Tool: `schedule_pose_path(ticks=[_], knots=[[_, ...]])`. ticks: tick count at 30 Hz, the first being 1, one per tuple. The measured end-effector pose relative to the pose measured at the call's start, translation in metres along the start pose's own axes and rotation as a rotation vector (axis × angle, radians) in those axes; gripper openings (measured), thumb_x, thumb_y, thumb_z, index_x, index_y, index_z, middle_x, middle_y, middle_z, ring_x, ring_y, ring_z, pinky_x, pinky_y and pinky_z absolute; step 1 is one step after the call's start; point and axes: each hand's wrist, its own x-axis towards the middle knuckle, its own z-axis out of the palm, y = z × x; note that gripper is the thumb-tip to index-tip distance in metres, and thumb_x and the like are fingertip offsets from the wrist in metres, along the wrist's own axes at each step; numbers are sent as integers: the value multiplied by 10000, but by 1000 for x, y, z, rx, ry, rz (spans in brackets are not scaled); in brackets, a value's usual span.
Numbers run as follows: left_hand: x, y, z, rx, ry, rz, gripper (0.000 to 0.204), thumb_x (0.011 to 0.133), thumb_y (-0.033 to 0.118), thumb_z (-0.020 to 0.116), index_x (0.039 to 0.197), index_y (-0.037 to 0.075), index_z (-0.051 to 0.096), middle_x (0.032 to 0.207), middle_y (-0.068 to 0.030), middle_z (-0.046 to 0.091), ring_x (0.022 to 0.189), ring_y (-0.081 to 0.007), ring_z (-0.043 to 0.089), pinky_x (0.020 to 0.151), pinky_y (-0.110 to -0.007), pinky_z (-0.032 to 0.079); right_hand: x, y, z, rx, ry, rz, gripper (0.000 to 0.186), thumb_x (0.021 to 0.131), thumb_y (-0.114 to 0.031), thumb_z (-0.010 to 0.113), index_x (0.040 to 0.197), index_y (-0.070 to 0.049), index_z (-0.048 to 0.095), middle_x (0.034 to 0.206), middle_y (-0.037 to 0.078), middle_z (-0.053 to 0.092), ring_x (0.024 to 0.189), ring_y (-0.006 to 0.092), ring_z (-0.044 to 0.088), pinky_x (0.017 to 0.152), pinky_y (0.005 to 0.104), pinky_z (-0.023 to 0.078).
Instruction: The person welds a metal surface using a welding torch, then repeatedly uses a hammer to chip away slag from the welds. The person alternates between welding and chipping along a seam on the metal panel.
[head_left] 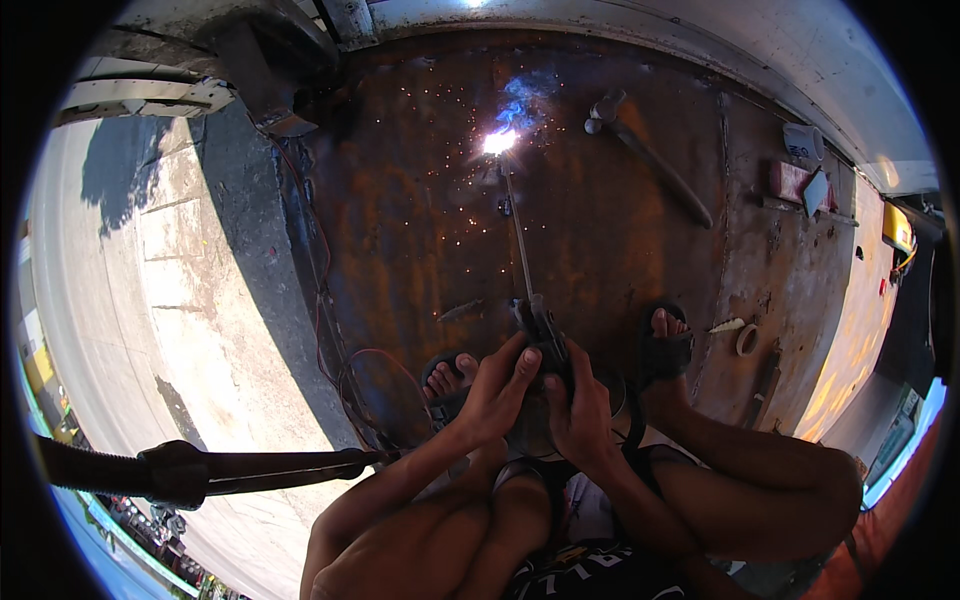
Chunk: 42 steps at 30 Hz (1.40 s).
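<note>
My left hand [495, 395] and my right hand [580, 415] are both closed around a black welding electrode holder [540, 325], low in the middle between my sandaled feet [663, 345]. A long thin electrode [520, 240] runs forward from it to a glaring white arc [498, 142] on the rusty steel plate [600, 260], with blue smoke and scattered sparks around it. The arc's glare hides the electrode's tip. A hammer [655, 170] lies on the plate to the right of the arc.
Cables [315, 250] run along the plate's left edge beside sunlit concrete [175, 250]. A black strap [250, 470] crosses the lower left. At the right lie a cup [802, 140], a red box [790, 180] and a tape roll [746, 340]. A metal bracket [260, 75] stands at upper left.
</note>
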Motion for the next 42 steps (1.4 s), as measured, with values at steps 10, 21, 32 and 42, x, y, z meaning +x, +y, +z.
schedule_pose_path(ticks=[10,21,32,42], knots=[[0,-3,-1,20,-4,-2,454,1078,405,414,1200,-11,547,928,-89,642,877,-96,534,776,-295,460,0,3,1,7,-2,-8,428,999,-164,555,1383,-37,414,993,245,688,889,428,700,710,455,557],[1,-9,-2,32,3,12,450,1076,402,419,1190,-13,549,901,-122,647,856,-115,551,767,-313,461,1,-1,0,27,-11,5,417,1000,-142,546,1383,-44,413,987,239,688,891,422,702,715,450,555],[2,-3,0,29,3,4,440,1079,386,419,1188,-20,549,925,-115,651,884,-98,542,779,-306,464,1,1,0,18,-6,10,418,1002,-147,539,1390,-55,416,1011,238,687,917,424,698,737,452,554],[1,-2,-1,42,12,23,440,1079,380,424,1222,-18,542,938,-112,655,895,-101,545,799,-307,468,2,2,1,34,-3,-13,434,999,-143,540,1403,-57,406,995,237,679,876,423,700,713,451,545]])
